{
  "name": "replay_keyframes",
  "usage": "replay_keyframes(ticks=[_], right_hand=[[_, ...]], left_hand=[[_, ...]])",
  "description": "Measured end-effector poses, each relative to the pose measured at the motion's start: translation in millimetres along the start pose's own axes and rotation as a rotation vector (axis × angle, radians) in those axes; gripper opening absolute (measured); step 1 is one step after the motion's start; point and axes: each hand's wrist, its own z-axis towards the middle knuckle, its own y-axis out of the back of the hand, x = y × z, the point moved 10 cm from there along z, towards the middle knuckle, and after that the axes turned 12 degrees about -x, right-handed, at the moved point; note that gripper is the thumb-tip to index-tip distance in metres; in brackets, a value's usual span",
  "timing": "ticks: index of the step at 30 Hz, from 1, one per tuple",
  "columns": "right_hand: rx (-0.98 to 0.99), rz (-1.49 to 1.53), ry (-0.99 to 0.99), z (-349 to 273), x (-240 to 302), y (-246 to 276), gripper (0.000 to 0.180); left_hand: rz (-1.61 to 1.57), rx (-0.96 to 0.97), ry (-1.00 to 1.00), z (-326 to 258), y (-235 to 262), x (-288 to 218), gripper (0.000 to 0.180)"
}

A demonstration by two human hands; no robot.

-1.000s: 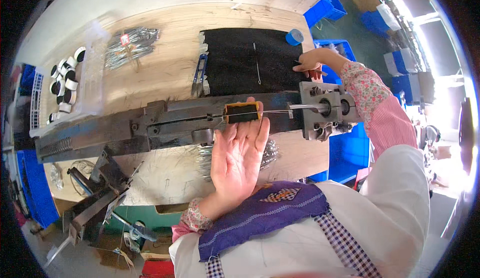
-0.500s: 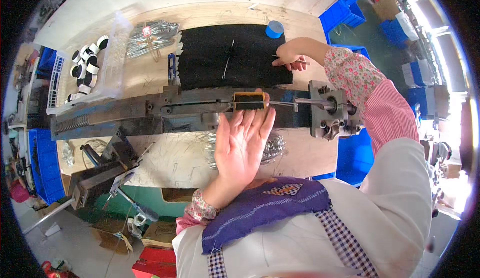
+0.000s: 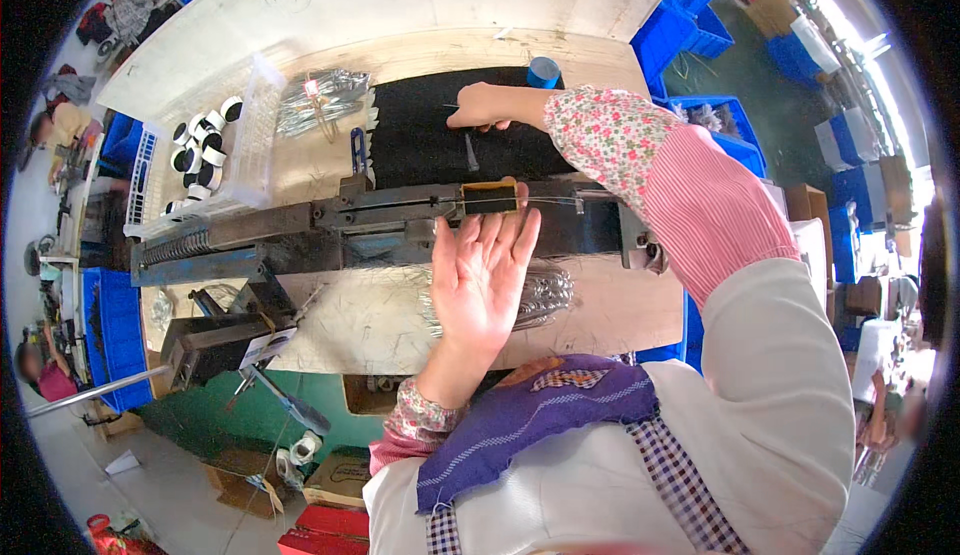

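My left hand is palm up at the long dark metal fixture, its fingers stretched out and touching the underside of a small black block with a tan frame. A thin wire runs along the fixture past the block toward its right end. Over a black cloth, my right hand is closed in a pinch on a thin metal rod, whose tip sticks out to the left. Just below that hand, a slim metal piece lies on the cloth. The right fingertips are partly hidden.
A clear plastic basket of black-and-white rolls stands at left, beside bundled silvery wires. A blue round container sits by the cloth. More wires lie near the front edge; a blue bin is at right.
My right hand has moved left across the black cloth, from its right edge to above the slim metal piece. My left hand stays at the block. The whole view has shifted slightly.
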Motion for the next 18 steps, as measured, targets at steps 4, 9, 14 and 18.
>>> replay_keyframes(ticks=[4, 9, 14, 18], right_hand=[[0.125, -0.077, 0.147, 8.9, 2.4, -6.3, 0.036], [0.289, -0.214, 0.169, -18.4, -36.7, -19.9, 0.038], [0.384, -0.099, 0.131, -52.0, -47.6, -21.0, 0.039], [0.289, -0.065, 0.196, -48.2, -8.3, -3.6, 0.041]], left_hand=[[-0.021, 0.017, 0.008, 0.2, 5.0, -1.2, 0.052], [0.120, -0.257, -0.026, -2.5, -0.1, -6.7, 0.052], [0.054, -0.126, -0.020, -4.4, -3.6, -5.5, 0.062], [0.118, -0.165, -0.019, -3.3, -4.7, -4.2, 0.058]])
